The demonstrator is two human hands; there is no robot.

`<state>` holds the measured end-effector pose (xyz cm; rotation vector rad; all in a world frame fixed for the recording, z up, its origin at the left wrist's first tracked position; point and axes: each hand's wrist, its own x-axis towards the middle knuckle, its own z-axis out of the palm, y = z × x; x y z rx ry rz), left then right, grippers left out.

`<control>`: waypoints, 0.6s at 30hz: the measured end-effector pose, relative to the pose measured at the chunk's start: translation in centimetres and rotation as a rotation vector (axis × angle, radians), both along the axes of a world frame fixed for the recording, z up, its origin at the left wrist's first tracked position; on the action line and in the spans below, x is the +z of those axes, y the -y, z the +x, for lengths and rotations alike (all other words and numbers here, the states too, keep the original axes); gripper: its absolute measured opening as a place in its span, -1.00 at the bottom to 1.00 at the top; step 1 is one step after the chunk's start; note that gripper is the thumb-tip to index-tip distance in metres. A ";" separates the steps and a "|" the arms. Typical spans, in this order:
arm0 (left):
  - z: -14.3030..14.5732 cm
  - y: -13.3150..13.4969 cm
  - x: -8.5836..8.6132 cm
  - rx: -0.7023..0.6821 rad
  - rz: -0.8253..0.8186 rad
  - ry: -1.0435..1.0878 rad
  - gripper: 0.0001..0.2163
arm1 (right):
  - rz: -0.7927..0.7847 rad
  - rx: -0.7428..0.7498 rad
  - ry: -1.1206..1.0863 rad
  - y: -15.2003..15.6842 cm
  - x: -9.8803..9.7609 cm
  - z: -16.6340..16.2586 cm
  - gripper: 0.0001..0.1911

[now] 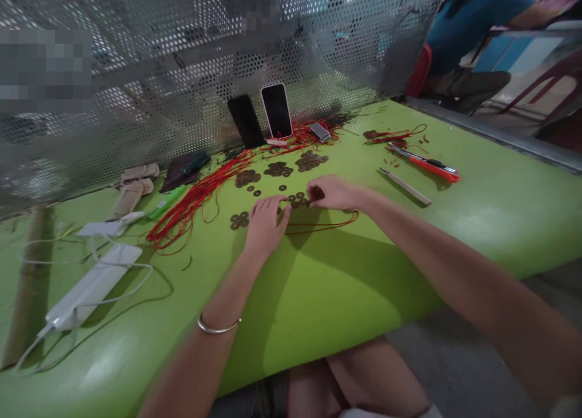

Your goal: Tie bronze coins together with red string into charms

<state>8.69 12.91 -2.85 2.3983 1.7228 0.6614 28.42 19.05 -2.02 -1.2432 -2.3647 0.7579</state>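
My left hand (pixel 265 222) lies palm down on the green table (pixel 318 285), fingers together and stretched toward a small cluster of brown holed coins (pixel 297 199). My right hand (pixel 333 192) is curled, its fingertips pinched at the same cluster; what they grip is hidden. A loop of red string (pixel 327 225) lies under and in front of both hands. More coin piles sit beyond: one (pixel 248 177) left, one (pixel 278 169) middle, one (pixel 310 160) right, and a few coins (pixel 239 220) beside my left hand. A bundle of red strings (pixel 191 203) stretches off to the left.
Two phones (pixel 276 110) lean on the perforated metal screen (pixel 182 72) at the back. A red box cutter (pixel 430 165) and a pale stick (pixel 405 186) lie right. A white power bank (pixel 93 285) with cables and a green lighter (pixel 167 202) lie left. Another person sits far right (pixel 468 24).
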 end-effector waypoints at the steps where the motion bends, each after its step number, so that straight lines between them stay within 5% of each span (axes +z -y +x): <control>1: 0.0 0.0 -0.1 0.000 0.003 -0.004 -0.72 | -0.022 -0.018 -0.093 -0.1 -0.2 -0.3 -0.92; 5: 0.1 -0.1 -0.3 -0.001 0.010 -0.005 -0.76 | -0.087 -0.097 -0.354 -0.5 -1.0 -1.3 -0.92; 10: 0.1 -0.2 -0.6 -0.018 0.016 0.003 -0.76 | -0.106 -0.152 -0.388 -0.7 -1.5 -2.0 -0.93; 18: 0.2 -0.2 -0.8 -0.027 -0.012 -0.008 -0.74 | 0.134 -0.212 -0.267 -0.9 -1.9 -2.2 -0.92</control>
